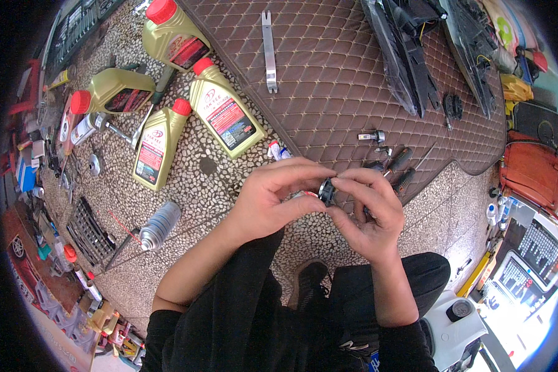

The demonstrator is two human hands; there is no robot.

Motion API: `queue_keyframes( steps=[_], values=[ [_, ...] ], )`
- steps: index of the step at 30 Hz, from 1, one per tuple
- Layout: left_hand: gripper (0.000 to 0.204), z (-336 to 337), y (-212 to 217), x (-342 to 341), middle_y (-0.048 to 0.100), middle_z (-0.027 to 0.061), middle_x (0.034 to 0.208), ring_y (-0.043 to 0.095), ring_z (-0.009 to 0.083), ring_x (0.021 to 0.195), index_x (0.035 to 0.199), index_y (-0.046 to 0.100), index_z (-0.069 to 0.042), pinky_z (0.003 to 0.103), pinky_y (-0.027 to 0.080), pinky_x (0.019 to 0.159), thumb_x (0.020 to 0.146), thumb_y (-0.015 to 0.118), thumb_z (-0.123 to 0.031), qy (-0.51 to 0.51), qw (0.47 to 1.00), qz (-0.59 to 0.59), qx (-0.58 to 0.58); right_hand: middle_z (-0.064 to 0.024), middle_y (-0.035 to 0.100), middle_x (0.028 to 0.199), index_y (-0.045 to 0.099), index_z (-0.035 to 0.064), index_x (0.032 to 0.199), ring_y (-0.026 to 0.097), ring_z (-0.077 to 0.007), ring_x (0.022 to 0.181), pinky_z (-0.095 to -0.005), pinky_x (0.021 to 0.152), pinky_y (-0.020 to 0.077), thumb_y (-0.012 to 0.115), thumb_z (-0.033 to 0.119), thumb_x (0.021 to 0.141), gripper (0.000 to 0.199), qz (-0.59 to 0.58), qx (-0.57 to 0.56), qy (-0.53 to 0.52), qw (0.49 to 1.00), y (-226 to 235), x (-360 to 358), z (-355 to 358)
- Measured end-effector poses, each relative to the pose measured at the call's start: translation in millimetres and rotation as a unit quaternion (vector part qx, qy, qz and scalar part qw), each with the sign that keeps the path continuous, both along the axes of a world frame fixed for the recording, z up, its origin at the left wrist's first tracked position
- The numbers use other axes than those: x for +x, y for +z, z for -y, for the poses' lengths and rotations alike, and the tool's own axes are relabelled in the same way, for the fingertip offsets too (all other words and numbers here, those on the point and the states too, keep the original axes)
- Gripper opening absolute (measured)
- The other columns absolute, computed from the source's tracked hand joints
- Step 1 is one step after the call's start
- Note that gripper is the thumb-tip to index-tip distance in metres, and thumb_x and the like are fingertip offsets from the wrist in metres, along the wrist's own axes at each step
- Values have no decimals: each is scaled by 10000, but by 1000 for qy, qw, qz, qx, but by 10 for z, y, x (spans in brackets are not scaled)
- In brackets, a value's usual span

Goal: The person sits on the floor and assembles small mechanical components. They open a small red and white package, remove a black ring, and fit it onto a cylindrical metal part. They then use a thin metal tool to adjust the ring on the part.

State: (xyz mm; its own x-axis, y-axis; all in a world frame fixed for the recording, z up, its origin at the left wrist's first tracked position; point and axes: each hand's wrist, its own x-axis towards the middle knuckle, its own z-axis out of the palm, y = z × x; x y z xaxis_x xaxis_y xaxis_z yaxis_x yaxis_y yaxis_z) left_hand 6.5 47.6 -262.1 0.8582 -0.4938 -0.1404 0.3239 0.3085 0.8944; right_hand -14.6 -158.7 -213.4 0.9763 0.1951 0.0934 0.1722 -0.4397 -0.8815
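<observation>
Between my two hands is a small round black part (326, 192) with a silvery rim, above the floor in front of my knees. My left hand (263, 198) curls around its left side, thumb and fingertips closed on it. From the right, the fingertips and thumb of my right hand (373, 214) pinch the same part. Something whitish and red shows inside the left hand's grip, too covered to name. Just beyond my right hand, a small LED bulb (372, 136) and screwdrivers (399, 160) lie on the brown quilted mat (328, 80).
Gold oil bottles (226, 115) with red caps stand or lie on the pebbled floor at the left. Nearer me is a spray can (160, 226). A metal pry bar (268, 53) and black headlight housings (403, 56) rest on the mat. A white stool-like object (452, 335) is at lower right.
</observation>
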Motion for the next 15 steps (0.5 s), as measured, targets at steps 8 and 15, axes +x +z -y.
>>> queue_keyframes(
  steps=[8, 15],
  values=[
    [411, 21, -258, -77, 701, 76, 1145, 649, 108, 1027, 1332, 619, 39, 271, 539, 868, 926, 679, 28, -35, 989, -118, -81, -72, 640, 1055, 729, 34, 1157, 507, -36, 643, -178, 521, 373, 849, -2, 697, 477, -18, -21, 7, 1000, 44, 45, -19],
    [336, 74, -315, -124, 716, 57, 1083, 639, 85, 912, 1314, 635, 26, 243, 517, 785, 986, 611, -40, -32, 977, -159, -138, -82, 643, 992, 727, 46, 1143, 635, -150, 811, -245, 640, 488, 851, 0, 698, 464, -22, -40, -9, 999, 143, 73, -95]
  ],
)
